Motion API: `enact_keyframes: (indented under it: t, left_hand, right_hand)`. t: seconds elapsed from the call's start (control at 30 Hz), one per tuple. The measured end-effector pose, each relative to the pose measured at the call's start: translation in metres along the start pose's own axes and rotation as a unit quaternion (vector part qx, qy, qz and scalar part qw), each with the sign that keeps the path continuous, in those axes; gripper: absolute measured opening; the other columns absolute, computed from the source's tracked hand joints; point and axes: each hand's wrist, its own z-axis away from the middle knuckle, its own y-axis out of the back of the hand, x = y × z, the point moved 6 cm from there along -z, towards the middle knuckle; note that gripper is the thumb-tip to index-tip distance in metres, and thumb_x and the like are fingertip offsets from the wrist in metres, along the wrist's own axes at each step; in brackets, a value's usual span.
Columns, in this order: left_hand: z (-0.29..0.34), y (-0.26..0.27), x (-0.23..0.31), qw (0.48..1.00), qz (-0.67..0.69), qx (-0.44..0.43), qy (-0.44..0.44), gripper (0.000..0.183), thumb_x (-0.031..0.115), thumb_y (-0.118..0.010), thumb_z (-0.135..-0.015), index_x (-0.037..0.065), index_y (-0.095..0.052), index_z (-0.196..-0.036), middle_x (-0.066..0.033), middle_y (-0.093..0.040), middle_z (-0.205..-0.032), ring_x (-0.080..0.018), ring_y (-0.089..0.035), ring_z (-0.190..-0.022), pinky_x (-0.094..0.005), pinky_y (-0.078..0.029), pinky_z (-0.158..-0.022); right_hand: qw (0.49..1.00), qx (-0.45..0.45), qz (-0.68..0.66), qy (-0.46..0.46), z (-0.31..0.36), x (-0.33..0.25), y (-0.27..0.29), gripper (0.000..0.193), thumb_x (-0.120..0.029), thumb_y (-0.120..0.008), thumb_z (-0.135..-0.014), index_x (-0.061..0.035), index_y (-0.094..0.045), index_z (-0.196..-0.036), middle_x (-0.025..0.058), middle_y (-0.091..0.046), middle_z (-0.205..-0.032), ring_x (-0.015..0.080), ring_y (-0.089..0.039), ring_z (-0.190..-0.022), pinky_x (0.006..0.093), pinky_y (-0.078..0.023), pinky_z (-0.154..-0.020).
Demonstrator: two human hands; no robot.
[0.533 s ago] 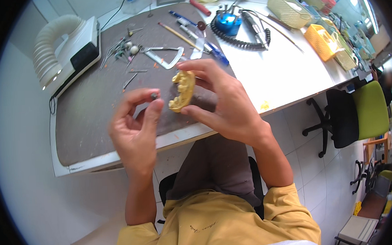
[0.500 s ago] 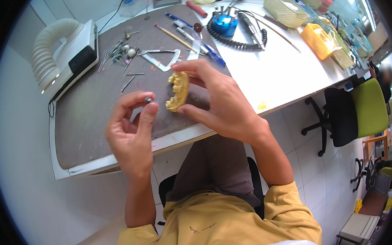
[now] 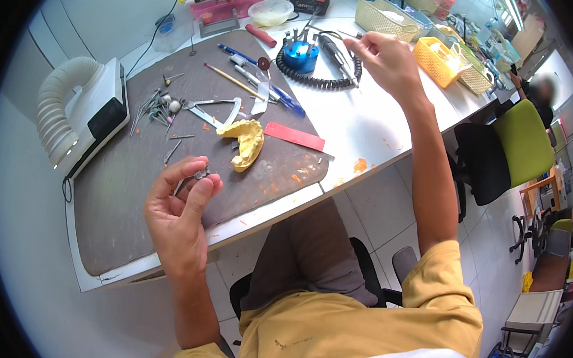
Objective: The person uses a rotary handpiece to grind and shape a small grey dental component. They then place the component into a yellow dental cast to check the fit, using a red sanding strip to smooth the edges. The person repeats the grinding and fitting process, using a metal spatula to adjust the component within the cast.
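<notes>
My left hand (image 3: 181, 210) is raised over the front of the work mat. Its thumb and fingers pinch a small grey metal dental piece (image 3: 201, 174). A yellow plaster dental cast (image 3: 251, 144) lies on the mat beyond it, with a bit of grey at its inner side. My right hand (image 3: 387, 63) reaches to the far right, beside a black handpiece (image 3: 338, 58). Its fingers are curled together, and a thin tool end shows at their left; what they grip is mostly hidden. A red strip (image 3: 295, 137) lies right of the cast.
Burs (image 3: 156, 111), a caliper gauge (image 3: 215, 111) and pens (image 3: 289, 102) lie on the grey mat (image 3: 126, 213). A blue bur holder (image 3: 301, 56) stands inside a coiled cord. A white hose unit (image 3: 95, 118) is at left, baskets (image 3: 437, 61) at right.
My right hand has let go of the dental cast, now on the mat, and moved far right to the handpiece area. My left hand still pinches the metal piece. The red strip has come into view.
</notes>
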Motion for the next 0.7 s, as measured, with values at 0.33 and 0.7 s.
enact_keyframes:
  t: [0.33,0.7]
  left_hand:
    - [-0.008,-0.005,0.002,0.997,-0.014,-0.032,0.063,0.021,0.004,-0.069,-0.09,-0.004,-0.066,-0.109,-0.0143,-0.062,-0.118,-0.018,-0.068,-0.091,-0.0306,-0.058,-0.087]
    - [-0.018,-0.068,-0.004,0.89,-0.159,-0.385,0.184,0.018,-0.001,-0.065,-0.089,-0.004,-0.067,-0.107,-0.0079,-0.07,-0.1,-0.0124,-0.066,-0.093,-0.0297,-0.056,-0.086]
  right_hand:
    - [0.971,-0.203,0.104,-0.066,-0.036,0.021,-0.06,0.057,-0.057,-0.067,-0.077,-0.001,-0.068,-0.066,0.0132,-0.065,-0.068,0.021,-0.065,-0.069,0.0359,-0.049,-0.065]
    - [0.584,-0.162,-0.789,-0.102,0.056,0.002,-0.002,0.026,-0.024,-0.056,-0.099,-0.0092,-0.053,-0.078,-0.0025,-0.05,-0.067,0.0034,-0.035,-0.052,0.0195,-0.03,-0.045]
